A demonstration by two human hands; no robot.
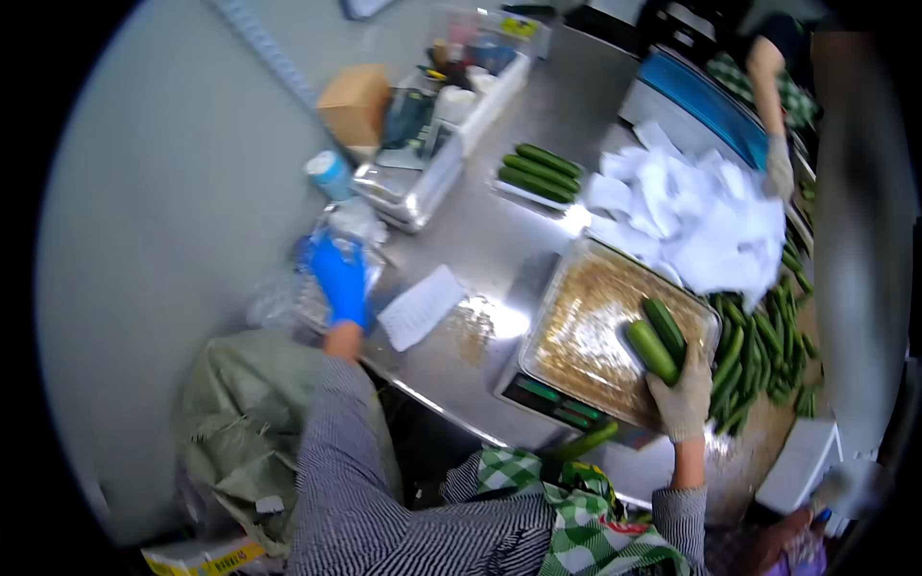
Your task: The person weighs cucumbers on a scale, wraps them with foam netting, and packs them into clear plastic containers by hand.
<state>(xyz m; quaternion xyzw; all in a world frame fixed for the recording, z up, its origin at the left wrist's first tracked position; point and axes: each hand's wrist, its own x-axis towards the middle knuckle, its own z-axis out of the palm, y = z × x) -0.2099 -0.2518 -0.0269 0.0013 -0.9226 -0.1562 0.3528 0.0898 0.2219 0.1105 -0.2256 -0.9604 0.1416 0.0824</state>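
My right hand (682,398), in a pale work glove, grips two cucumbers (657,344) side by side over the right part of a scale's metal pan (595,322). Whether they touch the pan I cannot tell. Out to the left, my blue-gloved left hand (340,280) reaches over clear plastic packaging (312,298) at the table edge. Its fingers look stretched out, though a little blurred. Between the hands lies a white paper slip (421,307). Another cucumber (584,442) sits by the scale's front, close to my apron.
Behind the scale are a white tray of cucumbers (540,173) and a heap of white paper (682,211). More cucumbers (759,355) are piled right. A clear bin (432,173) of supplies and a cardboard box (353,104) stand back left. A co-worker's gloved hand (779,168) is at far right.
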